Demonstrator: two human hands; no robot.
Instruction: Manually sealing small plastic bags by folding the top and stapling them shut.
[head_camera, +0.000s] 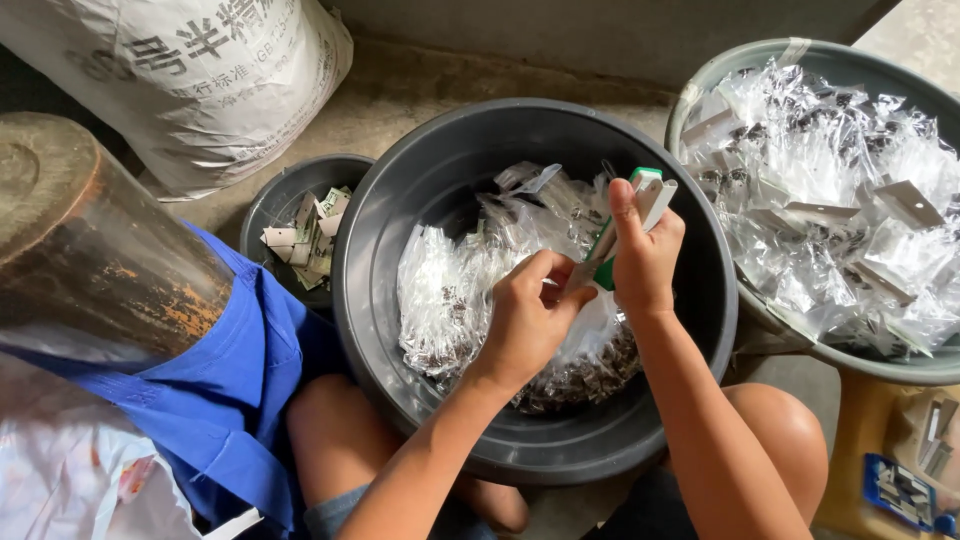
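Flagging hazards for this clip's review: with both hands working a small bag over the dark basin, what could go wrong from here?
1. The clear bag hangs open-ended between the left hand and right hand; its dark pieces could spill, though probably into the basin.
2. The left fingers sit close to the green-and-white tool and might get pinched.
3. The heaped tub at right could shed packets over its rim.

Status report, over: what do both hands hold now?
Left hand pinches clear bag top. Right hand grips green-white stapler on it. Both over dark basin of filled bags; nothing in the way.
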